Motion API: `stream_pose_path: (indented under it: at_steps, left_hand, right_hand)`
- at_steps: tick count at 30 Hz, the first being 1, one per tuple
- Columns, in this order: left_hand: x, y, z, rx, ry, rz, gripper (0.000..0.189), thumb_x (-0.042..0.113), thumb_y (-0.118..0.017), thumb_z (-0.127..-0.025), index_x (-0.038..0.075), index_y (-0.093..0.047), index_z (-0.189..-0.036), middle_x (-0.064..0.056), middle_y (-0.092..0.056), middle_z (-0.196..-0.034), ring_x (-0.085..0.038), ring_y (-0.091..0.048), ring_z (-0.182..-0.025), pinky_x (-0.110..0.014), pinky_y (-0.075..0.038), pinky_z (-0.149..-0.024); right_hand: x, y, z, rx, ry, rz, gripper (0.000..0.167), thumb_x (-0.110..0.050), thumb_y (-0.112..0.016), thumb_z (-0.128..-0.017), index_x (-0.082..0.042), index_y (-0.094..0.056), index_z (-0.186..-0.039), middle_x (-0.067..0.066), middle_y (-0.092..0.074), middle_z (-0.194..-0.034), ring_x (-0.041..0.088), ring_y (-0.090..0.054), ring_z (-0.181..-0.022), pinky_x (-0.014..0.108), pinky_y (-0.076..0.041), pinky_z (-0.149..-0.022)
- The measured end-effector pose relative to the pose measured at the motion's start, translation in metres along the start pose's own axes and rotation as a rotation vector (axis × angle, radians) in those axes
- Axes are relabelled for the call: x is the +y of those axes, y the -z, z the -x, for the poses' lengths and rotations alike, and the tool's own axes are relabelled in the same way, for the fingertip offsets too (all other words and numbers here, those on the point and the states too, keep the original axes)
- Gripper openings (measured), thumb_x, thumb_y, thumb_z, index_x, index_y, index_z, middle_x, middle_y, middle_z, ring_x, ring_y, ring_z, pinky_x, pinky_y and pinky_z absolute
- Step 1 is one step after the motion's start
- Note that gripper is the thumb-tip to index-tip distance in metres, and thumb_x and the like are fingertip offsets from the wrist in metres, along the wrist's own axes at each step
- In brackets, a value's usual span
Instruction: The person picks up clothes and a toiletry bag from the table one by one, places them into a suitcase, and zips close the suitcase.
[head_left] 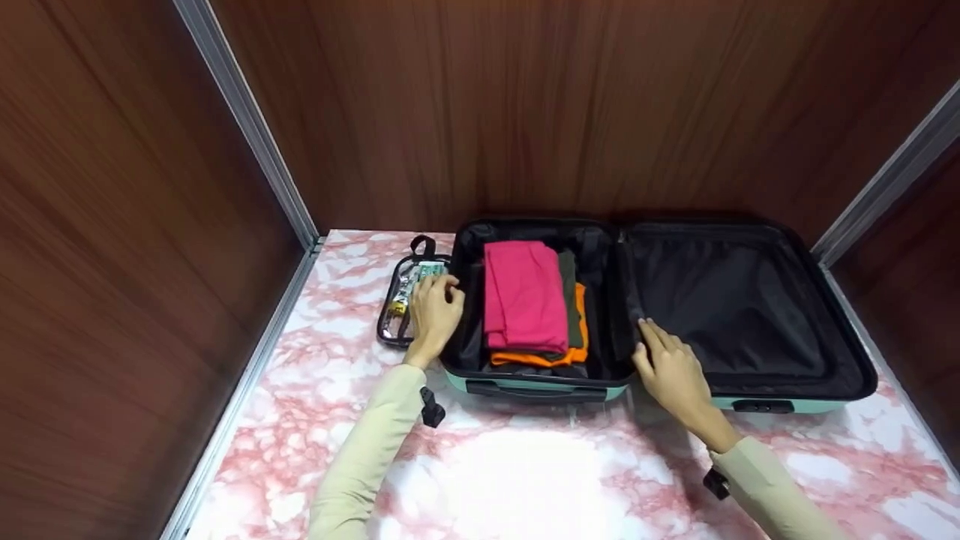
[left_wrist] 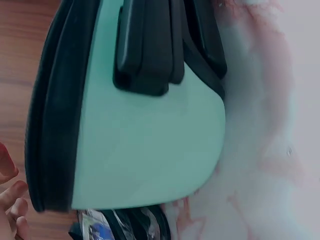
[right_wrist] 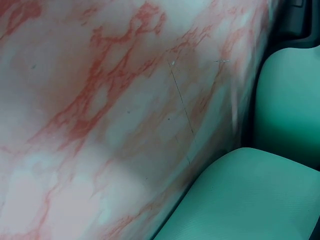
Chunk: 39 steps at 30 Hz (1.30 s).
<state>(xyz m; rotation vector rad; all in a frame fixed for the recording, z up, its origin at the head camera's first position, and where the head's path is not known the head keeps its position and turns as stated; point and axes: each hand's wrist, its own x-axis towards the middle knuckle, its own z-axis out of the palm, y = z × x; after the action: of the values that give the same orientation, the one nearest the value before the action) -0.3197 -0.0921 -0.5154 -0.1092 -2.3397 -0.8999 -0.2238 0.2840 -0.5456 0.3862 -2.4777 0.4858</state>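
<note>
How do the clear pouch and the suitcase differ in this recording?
The clear pouch is smaller than the suitcase. The pouch is see-through; the suitcase has a mint-green shell. The suitcase holds folded cloths, the pouch small items. Both have black edging and rest on the marbled surface.

One open mint-green hard-shell suitcase, two halves, lies at the marbled counter's back edge. Three folded cloths show inside: one pink, one dark green, one orange. One clear black-trimmed pouch lies near the back left corner. Two bare hands show.
</note>
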Motion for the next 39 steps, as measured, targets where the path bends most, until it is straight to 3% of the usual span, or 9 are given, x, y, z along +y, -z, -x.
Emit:
stream_pose_path:
  at_steps: [4, 10, 19, 27, 35, 39]
  left_hand:
    - [-0.009, 0.005, 0.0, 0.025, 0.024, -0.022, 0.011, 0.007, -0.066, -0.082, 0.006, -0.073, -0.091, -0.013, -0.066, -0.093, -0.038, -0.058, -0.09, -0.049, -0.045, -0.084]
    - [-0.016, 0.012, 0.002, 0.003, 0.101, -0.042, 0.013, 0.008, -0.067, -0.084, 0.007, -0.074, -0.095, -0.014, -0.068, -0.102, -0.038, -0.057, -0.094, -0.053, -0.042, -0.082]
    - [-0.034, 0.021, 0.006, 0.008, 0.186, -0.094, 0.013, 0.011, -0.064, -0.086, 0.008, -0.072, -0.096, -0.012, -0.066, -0.099, -0.037, -0.056, -0.096, -0.052, -0.038, -0.087]
    - [-0.054, 0.028, 0.011, -0.035, 0.295, -0.125, 0.022, 0.013, -0.063, -0.089, 0.008, -0.07, -0.11, -0.014, -0.063, -0.111, -0.035, -0.052, -0.106, -0.05, -0.037, -0.091]
    - [-0.074, 0.033, 0.015, -0.083, 0.383, -0.201, 0.036, 0.02, -0.058, -0.092, 0.001, -0.059, -0.123, -0.02, -0.055, -0.125, -0.038, -0.043, -0.125, -0.056, -0.033, -0.099]
    - [-0.081, 0.033, 0.019, -0.151, 0.437, -0.233, 0.045, 0.027, -0.06, -0.094, -0.003, -0.054, -0.126, -0.025, -0.049, -0.129, -0.042, -0.039, -0.128, -0.06, -0.033, -0.099]
  right_hand:
    - [-0.001, 0.0, 0.0, -0.001, 0.004, -0.001, 0.042, -0.017, -0.054, -0.099, 0.004, -0.057, -0.134, 0.023, -0.059, -0.131, 0.043, -0.06, -0.106, 0.056, -0.047, -0.087]
    - [-0.001, 0.002, 0.001, -0.008, -0.005, 0.004, 0.042, -0.017, -0.055, -0.099, 0.004, -0.057, -0.135, 0.023, -0.059, -0.132, 0.043, -0.06, -0.107, 0.057, -0.047, -0.087]
    - [-0.001, 0.002, 0.0, -0.003, -0.001, 0.001, 0.042, -0.017, -0.055, -0.098, 0.004, -0.057, -0.135, 0.023, -0.059, -0.131, 0.043, -0.06, -0.106, 0.057, -0.047, -0.086]
    - [-0.001, 0.001, 0.002, -0.018, -0.007, 0.0, 0.043, -0.018, -0.054, -0.099, 0.004, -0.056, -0.136, 0.023, -0.058, -0.132, 0.043, -0.06, -0.107, 0.057, -0.046, -0.088]
    - [-0.001, 0.002, 0.001, -0.013, -0.01, 0.006, 0.042, -0.018, -0.054, -0.099, 0.003, -0.057, -0.135, 0.022, -0.059, -0.132, 0.043, -0.06, -0.106, 0.057, -0.046, -0.088]
    - [-0.001, 0.002, 0.001, -0.008, -0.006, 0.005, 0.042, -0.018, -0.054, -0.099, 0.003, -0.057, -0.135, 0.022, -0.059, -0.132, 0.043, -0.06, -0.106, 0.056, -0.046, -0.087]
